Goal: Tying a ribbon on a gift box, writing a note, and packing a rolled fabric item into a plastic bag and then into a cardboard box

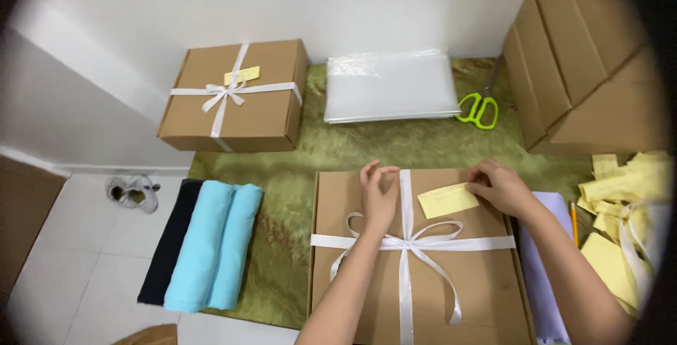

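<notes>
Both hands rest on a ribboned cardboard box (423, 274) at 6 o'clock.

Head view: left hand (379, 193) lies loosely curled on the white ribbon (405, 243), gripping nothing visible; right hand (502, 188) pinches a yellow paper tag (447, 200) against the lid. At 11 o'clock sits a 2nd tied box (236, 95), green scissors (478, 111) at 1 o'clock, folded blue cloth (215, 246) at 8 o'clock.
</notes>
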